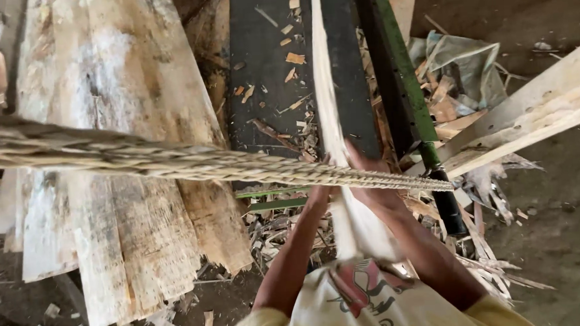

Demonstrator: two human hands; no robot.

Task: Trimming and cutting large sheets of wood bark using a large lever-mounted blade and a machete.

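Pale wooden strip (pixel 330 114) between both hands: smooth, matt, fibrous at edges. Braided rope (pixel 171 161) across view: coarse, dry plant fibre. Left planks (pixel 120 211): rough, weathered wood, whitish chalky patches. Far dark board (pixel 265 58): matt black, scuffed. Green bar (pixel 401 78): painted metal, slightly glossy. Wood chips (pixel 293 225) on floor: splintery, dull.

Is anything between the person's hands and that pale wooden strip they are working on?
Nothing visible. The left hand and right hand already grip the pale strip from either side. The braided rope crosses in front, nearer the camera.
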